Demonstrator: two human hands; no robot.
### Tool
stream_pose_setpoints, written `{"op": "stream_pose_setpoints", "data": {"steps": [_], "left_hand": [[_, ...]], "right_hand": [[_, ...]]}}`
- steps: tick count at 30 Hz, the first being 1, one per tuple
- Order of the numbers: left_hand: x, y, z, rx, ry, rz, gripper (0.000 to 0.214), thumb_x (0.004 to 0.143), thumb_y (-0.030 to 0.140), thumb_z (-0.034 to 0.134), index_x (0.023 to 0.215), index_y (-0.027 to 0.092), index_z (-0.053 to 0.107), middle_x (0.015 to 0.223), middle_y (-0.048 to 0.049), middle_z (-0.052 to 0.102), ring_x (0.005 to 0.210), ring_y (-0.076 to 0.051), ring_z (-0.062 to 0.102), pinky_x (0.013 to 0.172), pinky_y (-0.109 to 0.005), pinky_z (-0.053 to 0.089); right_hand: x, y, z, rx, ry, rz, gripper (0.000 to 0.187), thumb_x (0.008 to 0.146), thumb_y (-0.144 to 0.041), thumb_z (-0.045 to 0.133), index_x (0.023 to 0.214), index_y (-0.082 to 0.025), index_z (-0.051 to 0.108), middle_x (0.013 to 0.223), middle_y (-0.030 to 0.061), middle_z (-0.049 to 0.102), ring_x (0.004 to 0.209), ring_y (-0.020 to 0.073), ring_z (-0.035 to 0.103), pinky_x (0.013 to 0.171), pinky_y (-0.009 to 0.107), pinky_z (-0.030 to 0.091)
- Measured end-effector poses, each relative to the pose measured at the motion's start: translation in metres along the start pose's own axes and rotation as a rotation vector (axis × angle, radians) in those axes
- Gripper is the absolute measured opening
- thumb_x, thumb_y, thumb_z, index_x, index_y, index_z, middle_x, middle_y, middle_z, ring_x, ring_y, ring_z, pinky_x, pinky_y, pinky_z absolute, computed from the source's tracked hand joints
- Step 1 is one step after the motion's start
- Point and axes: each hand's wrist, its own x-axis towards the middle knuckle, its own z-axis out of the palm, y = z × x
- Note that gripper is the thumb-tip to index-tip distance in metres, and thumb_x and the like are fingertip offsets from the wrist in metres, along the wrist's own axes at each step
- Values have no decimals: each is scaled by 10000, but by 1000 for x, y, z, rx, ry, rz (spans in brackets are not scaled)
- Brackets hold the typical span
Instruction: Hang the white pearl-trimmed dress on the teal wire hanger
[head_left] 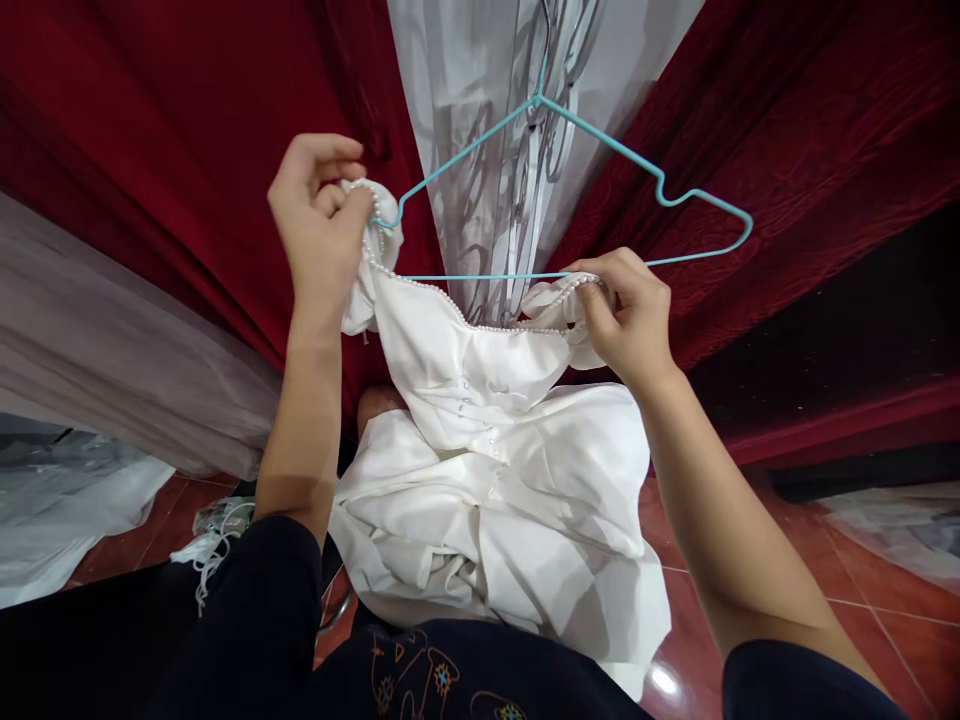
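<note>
A white dress (pixel 495 450) with a pearl-trimmed neckline hangs down over my lap. My left hand (pixel 319 215) pinches its left shoulder strap, which sits on the left end of a turquoise wire hanger (pixel 660 190). My right hand (pixel 626 310) grips the right shoulder strap just under the hanger's bottom wire. The hanger's hook rises out of the top of the view, where it meets white fabric. The hanger's right arm is bare.
Dark red curtains (pixel 787 130) hang on both sides of a white sheer panel (pixel 487 120). Grey fabric (pixel 97 340) drapes at left. Red floor tiles (pixel 862 590) lie below, with plastic wrapping (pixel 67 500) and white cord at lower left.
</note>
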Motion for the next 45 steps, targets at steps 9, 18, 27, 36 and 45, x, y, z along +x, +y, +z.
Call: {"op": "stream_pose_setpoints", "data": {"steps": [9, 18, 27, 36, 45], "left_hand": [[-57, 59, 38, -155, -42, -1, 257, 1153, 360, 498, 1101, 186, 680, 1139, -49, 763, 1135, -177, 713, 1041, -394, 578], [-98, 71, 69, 122, -343, 43, 349, 1027, 37, 469, 1087, 240, 746, 1056, -8, 795, 970, -206, 694, 971, -391, 436], [-82, 89, 47, 40, -368, 12, 338, 989, 7, 504, 999, 227, 760, 934, -9, 767, 904, -221, 699, 919, -385, 456], [-79, 101, 36, -36, -413, -17, 378, 961, -29, 483, 974, 222, 766, 924, -26, 750, 911, -221, 696, 890, -376, 517], [-81, 95, 42, -95, -414, -87, 384, 952, -22, 510, 971, 239, 790, 912, -36, 742, 911, -240, 702, 899, -399, 524]], "right_hand": [[-3, 7, 2, -27, 62, -31, 231, 1021, -318, 534, 1036, -216, 740, 966, 81, 703, 912, 224, 669, 814, 381, 549], [-13, 5, 14, 17, 111, -67, 244, 998, -217, 516, 1112, -225, 731, 1034, 71, 680, 1005, 227, 676, 903, 427, 578], [-22, -1, -11, -156, 357, -120, 399, 882, -238, 610, 1278, -253, 654, 1156, 112, 569, 1082, 281, 622, 756, 421, 583], [22, 31, -83, -276, 580, 107, 267, 745, 39, 592, 863, -188, 514, 855, -15, 553, 720, 82, 509, 658, 280, 409], [46, 12, -84, -510, 418, 467, 209, 720, 107, 656, 822, -73, 690, 830, 57, 737, 672, 54, 546, 666, 241, 409]]}}
